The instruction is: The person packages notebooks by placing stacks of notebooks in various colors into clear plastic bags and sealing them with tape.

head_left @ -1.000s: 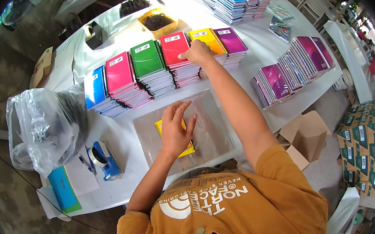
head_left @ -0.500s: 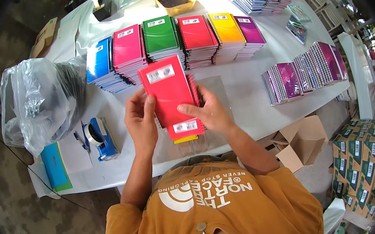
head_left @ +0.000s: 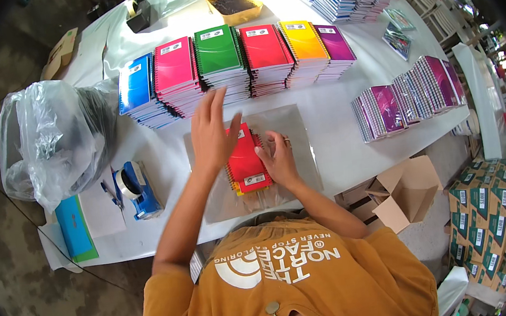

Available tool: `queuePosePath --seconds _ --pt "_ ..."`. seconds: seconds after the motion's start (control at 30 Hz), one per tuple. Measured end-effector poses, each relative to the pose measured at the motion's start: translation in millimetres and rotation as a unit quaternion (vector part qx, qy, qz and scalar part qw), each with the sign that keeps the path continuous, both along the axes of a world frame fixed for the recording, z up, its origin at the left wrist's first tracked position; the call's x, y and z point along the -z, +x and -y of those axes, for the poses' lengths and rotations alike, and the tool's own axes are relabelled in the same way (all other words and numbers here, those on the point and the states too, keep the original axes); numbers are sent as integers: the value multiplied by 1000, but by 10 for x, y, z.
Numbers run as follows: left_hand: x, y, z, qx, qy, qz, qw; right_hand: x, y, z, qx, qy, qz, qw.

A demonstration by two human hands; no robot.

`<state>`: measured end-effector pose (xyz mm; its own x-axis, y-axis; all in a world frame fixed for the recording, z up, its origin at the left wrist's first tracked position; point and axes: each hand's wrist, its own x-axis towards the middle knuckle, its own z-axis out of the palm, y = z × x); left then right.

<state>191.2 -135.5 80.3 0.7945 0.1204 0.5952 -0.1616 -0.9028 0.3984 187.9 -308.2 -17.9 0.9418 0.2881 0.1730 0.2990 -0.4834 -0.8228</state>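
Observation:
A small pile of red spiral notebooks (head_left: 246,162) lies in front of me on a clear plastic sheet (head_left: 299,128), with a yellow edge showing beneath it. My right hand (head_left: 279,162) is at the pile's right side, fingers apart and curved, thumb by the cover's edge. Raised over the pile's left side, my left hand (head_left: 212,131) is open and empty, its stretched fingers pointing at the stack of green notebooks (head_left: 215,46). Beside that stack stand pink notebooks (head_left: 173,60), blue notebooks (head_left: 136,87), red notebooks (head_left: 264,42), yellow notebooks (head_left: 302,38) and purple notebooks (head_left: 334,41).
Left of me are a clear plastic bag (head_left: 48,142), a blue tape dispenser (head_left: 139,191) and scissors (head_left: 111,194). Wrapped purple notebooks (head_left: 388,108) lie to the right. Farther back sits a yellow tray (head_left: 238,16) of dark bits. An open cardboard box (head_left: 411,194) stands beyond the table edge.
The red notebook both hands held up now lies on the pile. My left hand has let go and moved up toward the stacks; my right hand has come down beside the pile.

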Motion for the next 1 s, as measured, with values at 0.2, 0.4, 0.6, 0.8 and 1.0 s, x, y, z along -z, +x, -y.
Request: queuePosePath --seconds 0.2,0.4,0.6,0.8,1.0 --pt "-9 891 -459 8 173 -30 984 -256 94 -93 -40 132 -71 988" --pt "-365 887 -572 -1 7 -181 984 -381 196 116 -25 233 -160 959" --pt "-450 489 -347 -64 -298 54 951 -783 842 -128 3 199 7 980" --pt "-639 -139 -70 42 -456 136 879 -1130 1682 -824 86 -117 56 988" --pt "-617 -687 -211 -45 -332 188 923 -1159 1851 -660 -72 51 -52 995"
